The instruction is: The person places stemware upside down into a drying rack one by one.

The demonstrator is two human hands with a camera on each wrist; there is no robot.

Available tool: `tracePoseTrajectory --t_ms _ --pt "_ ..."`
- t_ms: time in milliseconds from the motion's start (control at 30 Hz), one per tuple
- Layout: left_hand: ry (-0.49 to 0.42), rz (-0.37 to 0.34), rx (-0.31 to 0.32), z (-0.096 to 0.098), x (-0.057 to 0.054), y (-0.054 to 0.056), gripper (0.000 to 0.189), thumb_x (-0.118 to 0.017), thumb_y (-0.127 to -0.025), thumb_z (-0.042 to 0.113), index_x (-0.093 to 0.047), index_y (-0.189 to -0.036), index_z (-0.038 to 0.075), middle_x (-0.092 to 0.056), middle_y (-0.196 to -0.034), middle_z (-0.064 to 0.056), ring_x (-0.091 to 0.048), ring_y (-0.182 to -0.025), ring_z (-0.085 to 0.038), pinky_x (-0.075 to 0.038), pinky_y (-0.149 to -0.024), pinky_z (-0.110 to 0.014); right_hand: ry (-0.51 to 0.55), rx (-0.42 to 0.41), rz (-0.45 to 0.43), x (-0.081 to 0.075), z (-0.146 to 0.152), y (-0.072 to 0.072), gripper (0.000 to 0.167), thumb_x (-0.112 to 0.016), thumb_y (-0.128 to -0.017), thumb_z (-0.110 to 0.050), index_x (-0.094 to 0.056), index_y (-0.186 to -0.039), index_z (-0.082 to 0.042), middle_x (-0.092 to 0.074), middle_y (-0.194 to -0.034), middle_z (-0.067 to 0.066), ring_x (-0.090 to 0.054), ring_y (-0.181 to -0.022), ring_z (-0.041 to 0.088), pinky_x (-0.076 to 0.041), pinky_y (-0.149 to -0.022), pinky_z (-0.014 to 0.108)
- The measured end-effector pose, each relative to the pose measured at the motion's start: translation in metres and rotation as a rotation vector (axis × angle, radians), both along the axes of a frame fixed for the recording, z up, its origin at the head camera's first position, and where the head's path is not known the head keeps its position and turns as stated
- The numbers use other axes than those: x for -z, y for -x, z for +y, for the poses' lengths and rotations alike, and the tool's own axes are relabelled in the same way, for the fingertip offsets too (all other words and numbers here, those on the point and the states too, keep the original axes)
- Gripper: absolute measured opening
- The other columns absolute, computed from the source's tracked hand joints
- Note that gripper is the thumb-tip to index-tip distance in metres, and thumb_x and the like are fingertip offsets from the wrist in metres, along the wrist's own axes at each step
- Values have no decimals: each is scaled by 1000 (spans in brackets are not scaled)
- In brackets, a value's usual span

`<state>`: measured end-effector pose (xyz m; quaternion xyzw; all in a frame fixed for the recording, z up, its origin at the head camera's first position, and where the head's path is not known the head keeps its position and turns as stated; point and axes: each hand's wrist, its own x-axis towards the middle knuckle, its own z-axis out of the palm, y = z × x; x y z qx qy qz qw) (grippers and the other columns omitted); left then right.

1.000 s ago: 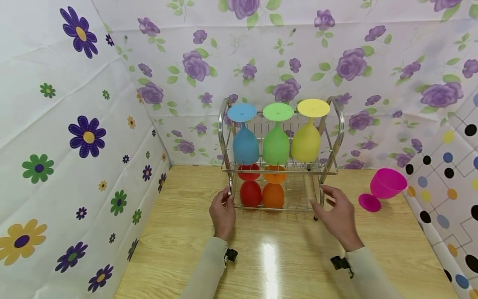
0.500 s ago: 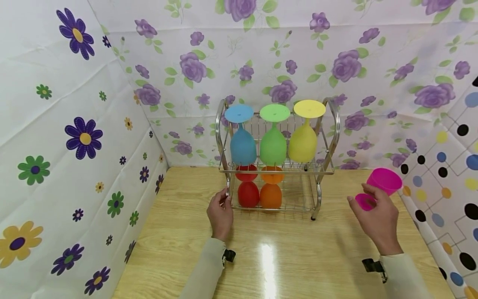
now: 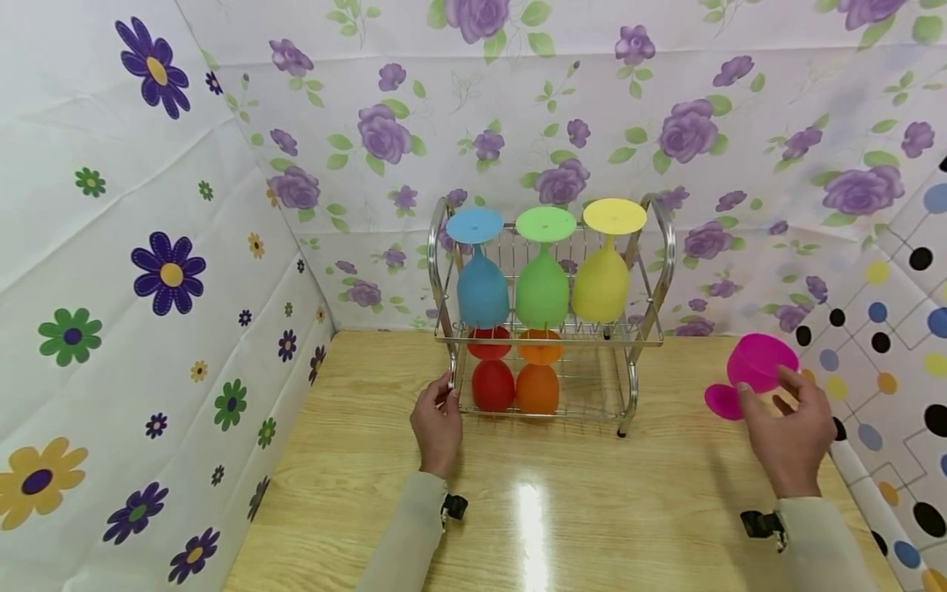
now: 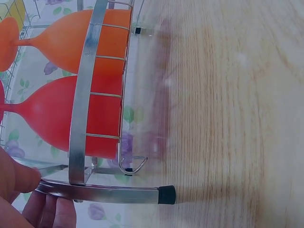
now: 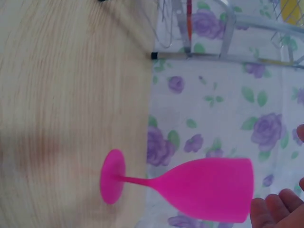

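A two-tier metal dish rack (image 3: 547,339) stands against the back. On its upper tier, blue (image 3: 482,292), green (image 3: 542,294) and yellow (image 3: 601,288) goblets rest upside down. Red (image 3: 492,385) and orange (image 3: 538,386) goblets sit inverted on the left and middle of the lower tier. My left hand (image 3: 438,427) grips the rack's left front leg (image 4: 104,194), thumb and fingers on opposite sides of the tube. At the right, a pink goblet (image 5: 209,189) stands upright on its foot. My right hand (image 3: 792,427), fingers parted, is beside its bowl, fingertips near the rim in the right wrist view.
The wooden table (image 3: 355,526) extends in front of the rack. Flowered sheets (image 3: 414,66) cover the back and left sides, and a dotted sheet (image 3: 884,395) borders the right, close to the pink goblet.
My right hand has left the rack's right leg and moved right to the pink goblet. My left hand keeps its grip on the left leg. The view has shifted slightly.
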<state>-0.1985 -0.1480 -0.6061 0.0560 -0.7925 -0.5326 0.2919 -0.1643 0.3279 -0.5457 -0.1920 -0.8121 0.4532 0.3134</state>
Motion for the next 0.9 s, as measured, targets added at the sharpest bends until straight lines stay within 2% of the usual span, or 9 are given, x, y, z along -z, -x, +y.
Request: tracePoseTrajectory --t_ms 133,233,433,667,767,900 --pt "-7 -15 7 0 -2 -1 39 -72 -99 0 -75 -133 17 -75 -110 -10 -76 -100 -27 -67 -86 -42 25 65 58 10 9 4 61 -84 -90 -31 -63 -145 -16 -57 -138 -11 -53 -129 6 -50 -110 16" --pt "-3 -14 8 0 -2 -1 39 -72 -99 1 -75 -134 18 -75 -110 -10 -76 -100 -27 -67 -86 -42 30 107 54 14 15 8 62 -84 -90 -33 -62 -146 -19 -55 -139 -13 -49 -129 0 -49 -111 16" --pt "-12 -24 11 0 -4 -3 38 -72 -99 1 -75 -134 17 -75 -111 -11 -76 -101 -28 -66 -87 -41 96 141 -29 20 24 18 74 -83 -90 -37 -51 -156 -26 -50 -153 1 -47 -141 12 -46 -117 21" --pt "-11 -20 5 0 -4 -3 37 -72 -99 1 -75 -133 17 -75 -110 -10 -76 -101 -27 -67 -86 -41 210 146 -134 31 30 34 90 -84 -89 -40 -35 -164 -26 -41 -164 2 -41 -150 20 -41 -126 32" --pt "-12 -24 2 -1 -3 -2 38 -72 -99 1 -75 -133 17 -75 -110 -9 -76 -101 -26 -67 -87 -40 242 136 -163 35 32 39 95 -83 -90 -42 -30 -167 -26 -37 -168 2 -38 -153 22 -38 -128 33" --pt "-30 -40 7 -2 -3 -3 39 -73 -99 2 -75 -133 19 -75 -110 -7 -75 -102 -24 -66 -88 -38 272 127 -164 40 33 47 95 -84 -89 -43 -30 -166 -27 -39 -167 2 -39 -154 20 -37 -128 32"
